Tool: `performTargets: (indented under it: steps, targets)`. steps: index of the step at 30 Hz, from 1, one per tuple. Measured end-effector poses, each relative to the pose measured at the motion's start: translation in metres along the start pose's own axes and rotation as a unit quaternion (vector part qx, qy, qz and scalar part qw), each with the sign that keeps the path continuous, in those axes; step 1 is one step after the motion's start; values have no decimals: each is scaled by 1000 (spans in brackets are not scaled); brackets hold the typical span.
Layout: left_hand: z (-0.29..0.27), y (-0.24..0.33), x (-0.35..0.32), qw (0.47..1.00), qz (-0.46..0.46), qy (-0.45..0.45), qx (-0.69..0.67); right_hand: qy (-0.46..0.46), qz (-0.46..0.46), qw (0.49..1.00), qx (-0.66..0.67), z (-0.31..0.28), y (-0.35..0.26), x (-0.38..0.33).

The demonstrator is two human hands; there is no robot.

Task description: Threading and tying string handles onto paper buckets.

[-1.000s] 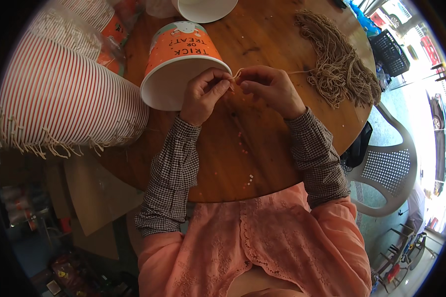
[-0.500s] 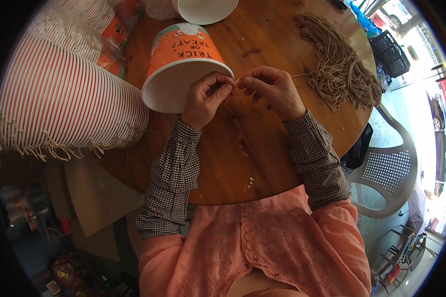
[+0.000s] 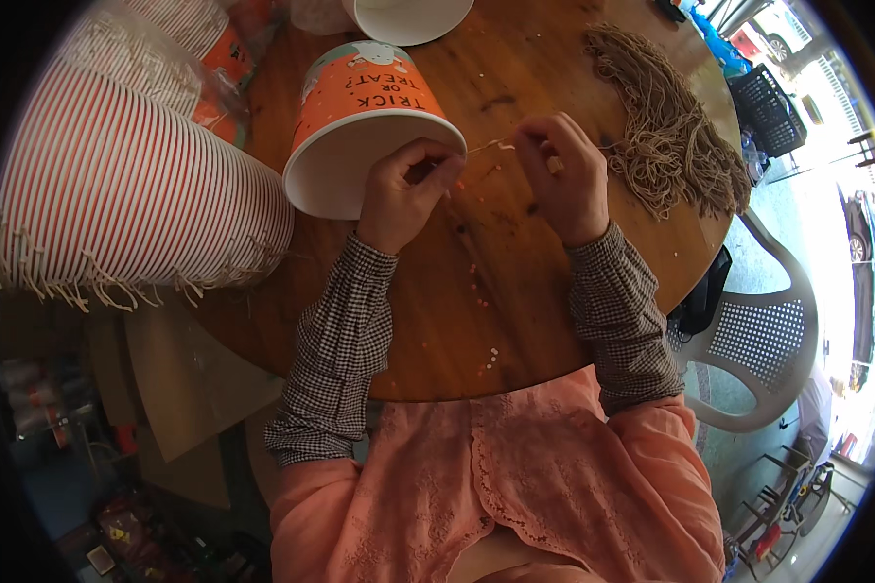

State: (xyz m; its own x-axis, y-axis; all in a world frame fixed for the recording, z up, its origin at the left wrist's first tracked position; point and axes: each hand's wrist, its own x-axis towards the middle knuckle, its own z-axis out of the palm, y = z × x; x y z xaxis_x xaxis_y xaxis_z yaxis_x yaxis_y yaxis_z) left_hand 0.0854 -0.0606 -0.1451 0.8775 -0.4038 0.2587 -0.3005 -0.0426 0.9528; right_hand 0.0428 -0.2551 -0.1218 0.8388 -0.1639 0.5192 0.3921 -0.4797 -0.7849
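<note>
An orange and white paper bucket (image 3: 379, 92) lies tipped on its side, its white opening facing me. At the right part of its rim my left hand (image 3: 405, 192) is closed in a pinch on a thin tan cord (image 3: 489, 146); whether it also grips the rim is hidden. The cord crosses the short gap between my hands. My right hand (image 3: 566, 185), a little to the right, has its fingers curled closed on the cord. A loose bundle of tan cords (image 3: 666, 126) lies beyond it at the right.
A long nested stack of striped buckets (image 3: 136, 185) with cord ends hanging along it fills the left. Another white bucket (image 3: 413, 24) stands at the far edge of view. Small paper dots (image 3: 491, 358) are scattered on the round wooden table (image 3: 437, 291). A plastic chair (image 3: 763, 330) is at the right.
My right hand has moved right, away from the left, and a length of cord now shows between them. My left hand has stayed near the bucket's rim.
</note>
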Motion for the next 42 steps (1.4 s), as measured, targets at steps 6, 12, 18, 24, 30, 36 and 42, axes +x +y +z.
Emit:
performTargets:
  steps: [6, 12, 18, 24, 30, 36, 42]
  targets:
    - [14, 11, -4, 976, -65, 20, -206, -82, -195, 975, -67, 0, -8, -2]
    - [17, 15, -9, 993, -48, -18, -108, -81, -114, 990, 35, 6, -6, -3]
    - [13, 9, -9, 994, -43, -16, -98, -70, 43, 991, 101, 8, 3, -4]
    - [13, 5, -7, 983, -51, 12, -175, -123, 62, 979, 152, 8, 6, -3]
    - [12, 3, -8, 991, -52, 17, -125, -116, 16, 993, 20, 7, -6, -5]
    - [20, 9, -8, 992, -41, 55, -105, -92, -30, 995, -23, 7, -7, -8]
    - [20, 12, -7, 997, 19, 72, -9, -109, -18, 994, -12, 6, -8, -7]
